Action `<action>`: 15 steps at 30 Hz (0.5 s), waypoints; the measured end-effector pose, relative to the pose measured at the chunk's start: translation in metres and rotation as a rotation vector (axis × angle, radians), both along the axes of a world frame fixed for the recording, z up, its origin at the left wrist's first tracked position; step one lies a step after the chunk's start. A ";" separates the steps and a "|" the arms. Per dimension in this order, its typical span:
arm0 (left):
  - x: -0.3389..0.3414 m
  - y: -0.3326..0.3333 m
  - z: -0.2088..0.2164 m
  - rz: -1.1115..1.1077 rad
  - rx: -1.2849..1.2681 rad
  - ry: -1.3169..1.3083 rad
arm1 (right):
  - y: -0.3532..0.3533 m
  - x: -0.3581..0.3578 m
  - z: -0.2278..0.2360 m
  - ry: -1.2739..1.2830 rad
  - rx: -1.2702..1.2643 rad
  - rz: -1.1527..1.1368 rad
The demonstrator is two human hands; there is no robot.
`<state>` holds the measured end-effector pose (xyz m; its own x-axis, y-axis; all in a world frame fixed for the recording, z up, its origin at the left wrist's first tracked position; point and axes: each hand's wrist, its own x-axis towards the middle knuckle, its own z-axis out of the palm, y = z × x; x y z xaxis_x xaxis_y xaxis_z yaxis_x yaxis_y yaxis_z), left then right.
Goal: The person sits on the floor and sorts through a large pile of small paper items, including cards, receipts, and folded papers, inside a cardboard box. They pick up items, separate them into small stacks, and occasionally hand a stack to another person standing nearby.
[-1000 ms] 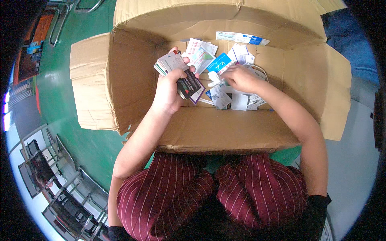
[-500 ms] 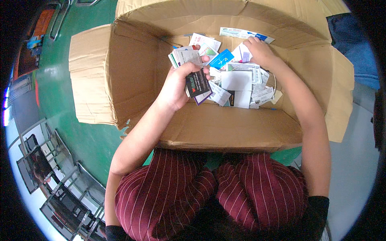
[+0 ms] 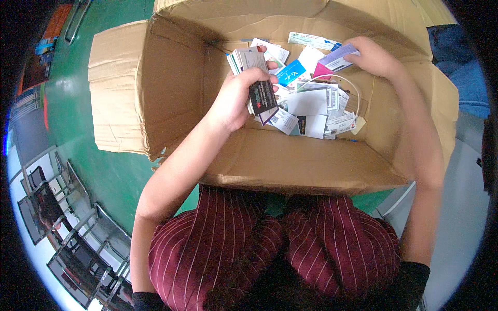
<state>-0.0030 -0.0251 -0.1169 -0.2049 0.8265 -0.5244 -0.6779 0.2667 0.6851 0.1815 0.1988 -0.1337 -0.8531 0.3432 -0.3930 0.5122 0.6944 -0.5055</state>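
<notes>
My left hand [image 3: 236, 98] is closed around a thick stack of cards [image 3: 263, 97], mostly white ones with a black card on the near side. Over the far right of the cardboard box [image 3: 295, 163], my right hand [image 3: 374, 57] pinches a pale purple card [image 3: 340, 57]. Below that card a bright pink one [image 3: 322, 71] shows among the loose pile. A blue card [image 3: 291, 72] lies between the two hands. Nearer to me are white cards [image 3: 307, 102] and printed papers, overlapping on the box floor. A thin white cable [image 3: 348, 82] loops over the pile's right side.
The box flaps stand open, one sticking out left [image 3: 118, 88]. My knees in striped maroon trousers [image 3: 223, 243] are right against its near side. Metal-framed chairs [image 3: 78, 259] stand at the lower left on the green floor [image 3: 78, 129]. Blue cloth [image 3: 459, 78] hangs at the right.
My right hand has lifted the purple card from the pile and moved right and slightly up. The pink card and more of the cable now show. My left hand keeps its stack.
</notes>
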 end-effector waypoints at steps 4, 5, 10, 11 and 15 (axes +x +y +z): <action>0.000 0.014 0.001 0.019 0.047 0.035 | -0.012 0.006 0.041 0.207 -0.253 -0.109; 0.000 0.018 0.000 0.010 0.055 0.046 | -0.012 0.010 0.044 0.279 -0.386 -0.206; -0.004 0.029 -0.015 -0.135 -0.054 -0.081 | -0.019 0.012 0.046 0.327 -0.519 -0.251; -0.001 0.029 -0.015 -0.167 0.012 -0.161 | -0.029 0.007 0.050 0.349 -0.649 -0.282; 0.018 0.018 -0.013 -0.340 0.206 -0.373 | -0.070 -0.029 0.046 0.323 -0.775 -0.154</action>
<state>0.0149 -0.0070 -0.1296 0.2609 0.9071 -0.3303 -0.7838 0.3988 0.4760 0.1525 0.1284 -0.0879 -0.9295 0.1992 -0.3105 0.3219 0.0269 -0.9464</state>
